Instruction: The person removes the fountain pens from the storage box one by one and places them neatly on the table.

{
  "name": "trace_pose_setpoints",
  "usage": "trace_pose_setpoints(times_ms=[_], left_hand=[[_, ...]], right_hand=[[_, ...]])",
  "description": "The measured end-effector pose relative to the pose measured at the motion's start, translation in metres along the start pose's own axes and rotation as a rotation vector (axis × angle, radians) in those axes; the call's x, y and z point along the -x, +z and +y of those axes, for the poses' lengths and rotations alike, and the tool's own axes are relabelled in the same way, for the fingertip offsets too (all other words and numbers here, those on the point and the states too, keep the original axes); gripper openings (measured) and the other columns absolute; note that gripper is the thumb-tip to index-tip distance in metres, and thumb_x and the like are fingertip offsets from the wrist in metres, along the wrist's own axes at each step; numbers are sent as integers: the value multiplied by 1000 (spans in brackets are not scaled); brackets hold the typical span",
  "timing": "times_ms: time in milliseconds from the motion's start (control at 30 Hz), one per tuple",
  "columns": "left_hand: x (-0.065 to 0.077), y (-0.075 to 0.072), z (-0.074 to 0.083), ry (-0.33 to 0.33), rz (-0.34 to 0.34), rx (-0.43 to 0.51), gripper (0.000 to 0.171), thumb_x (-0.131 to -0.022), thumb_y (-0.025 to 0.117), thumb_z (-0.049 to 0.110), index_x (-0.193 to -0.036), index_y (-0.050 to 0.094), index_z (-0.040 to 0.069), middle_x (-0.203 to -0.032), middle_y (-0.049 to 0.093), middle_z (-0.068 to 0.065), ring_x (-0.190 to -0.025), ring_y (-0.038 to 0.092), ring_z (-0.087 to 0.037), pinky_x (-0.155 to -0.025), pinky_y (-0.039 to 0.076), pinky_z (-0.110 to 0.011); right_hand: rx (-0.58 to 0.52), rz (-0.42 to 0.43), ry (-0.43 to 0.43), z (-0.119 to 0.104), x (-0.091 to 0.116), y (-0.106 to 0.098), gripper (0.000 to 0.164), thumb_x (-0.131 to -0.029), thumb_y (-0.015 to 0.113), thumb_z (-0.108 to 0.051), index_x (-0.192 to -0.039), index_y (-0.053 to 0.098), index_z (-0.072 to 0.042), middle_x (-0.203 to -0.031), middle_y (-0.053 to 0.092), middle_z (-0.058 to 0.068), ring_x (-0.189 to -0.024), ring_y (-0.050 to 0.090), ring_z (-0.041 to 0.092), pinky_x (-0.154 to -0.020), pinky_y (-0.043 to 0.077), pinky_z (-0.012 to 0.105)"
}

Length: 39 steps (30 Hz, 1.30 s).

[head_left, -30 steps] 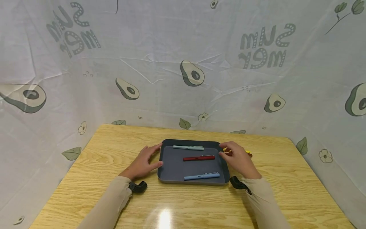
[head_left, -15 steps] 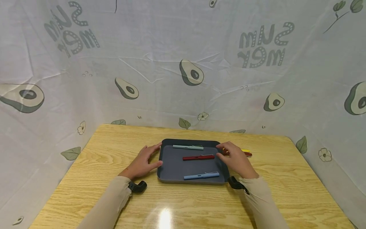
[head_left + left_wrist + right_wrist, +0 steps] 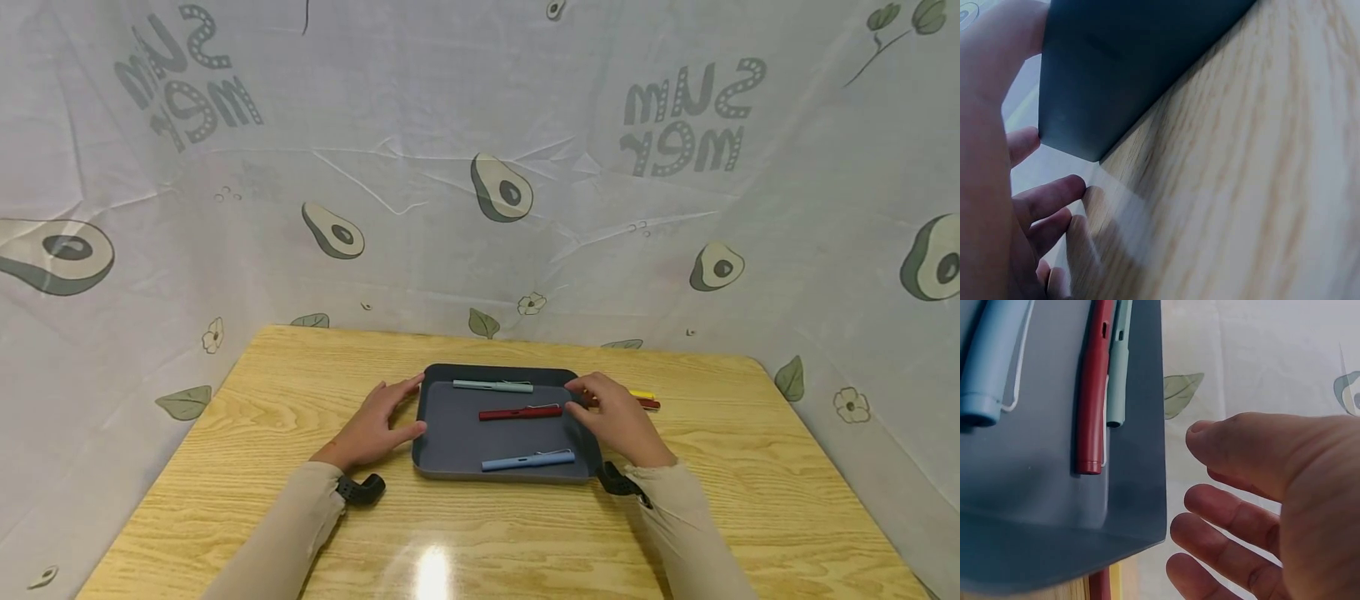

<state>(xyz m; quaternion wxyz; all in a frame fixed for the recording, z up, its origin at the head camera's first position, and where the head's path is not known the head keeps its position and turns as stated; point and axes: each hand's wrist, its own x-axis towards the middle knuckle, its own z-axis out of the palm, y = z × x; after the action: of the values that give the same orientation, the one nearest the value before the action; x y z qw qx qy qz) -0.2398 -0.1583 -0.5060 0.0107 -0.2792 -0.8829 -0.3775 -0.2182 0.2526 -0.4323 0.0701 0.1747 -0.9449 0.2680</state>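
A dark grey tray (image 3: 448,437) lies on the table with three capped pens in it: a pale green pen (image 3: 492,386) at the back, a dark red pen (image 3: 520,412) in the middle and a light blue pen (image 3: 528,461) near the front. My left hand (image 3: 371,429) touches the tray's left side, thumb and index finger spread along it. Over the tray's right edge hovers my right hand (image 3: 618,425), its fingers loosely bent. Nothing sits between that thumb and fingers (image 3: 1225,509) in the right wrist view.
Right of the tray, partly behind my right hand, lie a yellow pen (image 3: 642,394) and another red pen (image 3: 649,404). The wooden table (image 3: 480,533) ends at a pale printed curtain (image 3: 420,275) along the back.
My right hand has shifted slightly left, further over the tray's right edge. My left hand and the pens stay where they were.
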Motion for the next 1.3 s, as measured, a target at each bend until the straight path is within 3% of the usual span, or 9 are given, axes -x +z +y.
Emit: trace_pose_setpoints(times_ms=[333, 700, 933, 1300], left_hand=[[5, 4, 6, -9, 9, 0, 81, -99, 69, 46, -165, 31, 16, -161, 44, -9, -147, 44, -29, -129, 7, -57], [6, 4, 5, -18, 3, -4, 81, -99, 68, 48, -165, 30, 20, -160, 45, -9, -147, 44, -28, -129, 7, -57], [7, 2, 6, -23, 0, 13, 81, -99, 68, 46, -165, 30, 19, -159, 46, -10, -147, 44, -29, -129, 6, -57], [4, 1, 6, -30, -9, 14, 80, -100, 68, 46, -165, 29, 21, -160, 45, -8, -147, 44, -28, -128, 5, -58]], right_hand=[[30, -29, -24, -6, -4, -1, 28, -96, 76, -15, -121, 73, -4, -114, 69, 11, -93, 64, 23, -79, 58, 45], [53, -229, 37, -15, -21, 5, 15, -95, 74, -7, -111, 72, -8, -107, 69, 4, -92, 64, 19, -82, 58, 42], [102, -330, 22, -18, -29, 9, 10, -93, 76, -5, -102, 74, -9, -95, 68, 0, -85, 63, 15, -78, 58, 39], [138, -345, -37, -19, -37, 6, 15, -92, 75, 1, -105, 78, -4, -100, 71, 6, -93, 68, 25, -84, 60, 43]])
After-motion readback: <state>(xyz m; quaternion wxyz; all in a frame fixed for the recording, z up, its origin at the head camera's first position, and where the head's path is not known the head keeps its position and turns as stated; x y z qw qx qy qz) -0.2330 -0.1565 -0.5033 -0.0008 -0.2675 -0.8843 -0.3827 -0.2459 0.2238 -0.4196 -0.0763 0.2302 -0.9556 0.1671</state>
